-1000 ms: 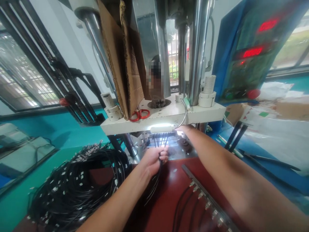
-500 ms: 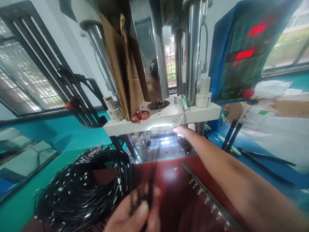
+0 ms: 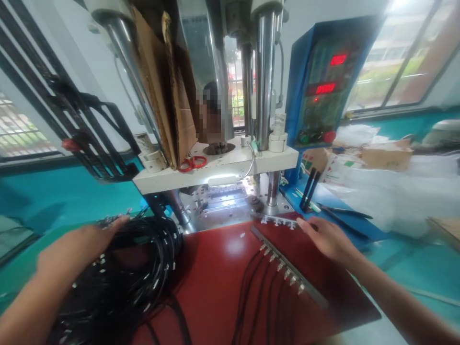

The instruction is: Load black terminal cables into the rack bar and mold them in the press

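Observation:
At the left, my left hand (image 3: 84, 242) reaches over a big coil of black cables (image 3: 158, 268) with small white ends. Its fingers are drawn together among the cable ends, and whatever they pinch is hidden. Out to the right, my right hand (image 3: 327, 239) grips one end of a thin grey toothed strip (image 3: 275, 221), held just above the red tabletop (image 3: 215, 282) in front of the press. Below it lies a dark metal bar (image 3: 287, 266) with several metal connectors along its edge, from which black cables run toward me.
The press's white plate (image 3: 223, 167) carries red-handled scissors (image 3: 192, 163) and cardboard (image 3: 183, 110). A lamp lights the metal bed (image 3: 226, 203) beneath. Right of it stand a blue control box (image 3: 319, 86) and a blue surface with dark tools (image 3: 345, 212). A person sits beyond the press.
My left hand has moved from the front middle to the cable coil. My right hand has withdrawn from under the press plate, now with the toothed strip in it. The view has shifted rightward.

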`<state>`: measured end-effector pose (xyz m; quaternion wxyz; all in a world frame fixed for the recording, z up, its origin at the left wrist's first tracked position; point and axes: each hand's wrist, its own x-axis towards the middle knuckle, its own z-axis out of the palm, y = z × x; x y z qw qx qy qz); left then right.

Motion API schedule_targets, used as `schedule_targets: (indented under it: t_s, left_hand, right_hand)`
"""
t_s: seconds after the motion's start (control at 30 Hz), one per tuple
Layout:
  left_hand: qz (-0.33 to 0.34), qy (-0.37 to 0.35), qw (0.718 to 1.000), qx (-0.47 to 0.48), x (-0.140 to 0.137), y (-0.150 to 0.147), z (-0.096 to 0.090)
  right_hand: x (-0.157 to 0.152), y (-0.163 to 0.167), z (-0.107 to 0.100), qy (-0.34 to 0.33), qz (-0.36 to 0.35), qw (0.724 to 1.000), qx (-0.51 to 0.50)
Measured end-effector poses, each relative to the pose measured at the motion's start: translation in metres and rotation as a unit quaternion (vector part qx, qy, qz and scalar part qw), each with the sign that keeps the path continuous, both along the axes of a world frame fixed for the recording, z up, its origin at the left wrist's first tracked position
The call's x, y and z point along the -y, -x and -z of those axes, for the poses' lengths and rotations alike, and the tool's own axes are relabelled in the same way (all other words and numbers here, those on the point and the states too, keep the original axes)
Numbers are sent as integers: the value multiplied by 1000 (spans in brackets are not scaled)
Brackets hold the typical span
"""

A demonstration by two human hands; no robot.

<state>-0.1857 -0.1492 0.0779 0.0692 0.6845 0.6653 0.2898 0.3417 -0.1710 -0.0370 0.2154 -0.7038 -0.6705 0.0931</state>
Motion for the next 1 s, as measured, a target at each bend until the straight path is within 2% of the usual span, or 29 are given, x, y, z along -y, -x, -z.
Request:
schedule_targets:
  t_s: [0.03, 0.07, 0.1, 0.13, 0.2, 0.23, 0.3, 0.37, 0.43, 0.47, 0.57, 0.67, 0.73, 0.83, 0.9, 0.97, 1.0]
  left_hand:
    - [-61, -38, 994, -86, 0, -15, -1]
    - [-76, -71, 986, -131, 1, -38, 1]
    - [-15, -82, 988, -128, 1, -66, 4]
    - [102, -61, 988, -95, 0, -98, 10]
    - [329, -12, 944, -25, -8, -164, 28]
    - [397, 8, 918, -3, -14, -192, 40]
    - [471, 38, 881, 24, -29, -234, 63]
    - [487, 55, 871, 32, -43, -255, 81]
    - [491, 67, 868, 37, -53, -261, 91]
    - [493, 73, 866, 41, -57, -261, 94]
    - [494, 93, 863, 59, -59, -258, 95]
    - [481, 118, 865, 86, -57, -250, 88]
    - [454, 135, 873, 116, -57, -237, 81]
    - [373, 164, 895, 183, -62, -205, 70]
    - [301, 184, 905, 238, -68, -182, 67]
    - [226, 189, 908, 299, -78, -164, 68]
    - [189, 184, 907, 329, -84, -157, 70]
  right_hand:
    - [8, -8, 7, -22, 2, 1000, 8]
    - [13, -13, 14, -44, 1, 999, 18]
    - [17, -16, 19, -60, -3, 998, 29]
    - [18, -17, 24, -72, -7, 997, 42]
    - [17, -15, 29, -85, -8, 994, 69]
    - [17, -13, 29, -90, -6, 993, 83]
    - [19, -9, 25, -93, 4, 990, 106]
    - [31, -4, 17, -106, 25, 988, 109]
    - [57, 2, 9, -113, 26, 990, 78]
    - [72, 6, 6, -95, 2, 994, 50]
    - [115, 18, 3, 31, -120, 992, -30]
    - [125, 19, 0, 71, -141, 986, -61]
    - [106, 16, -10, 64, -146, 984, -85]
    - [49, 20, -34, 15, -151, 983, -107]
    - [3, 36, -45, -6, -160, 981, -112]
    - [-41, 59, -49, -33, -103, 985, -136]
    - [-62, 72, -48, -37, -97, 986, -130]
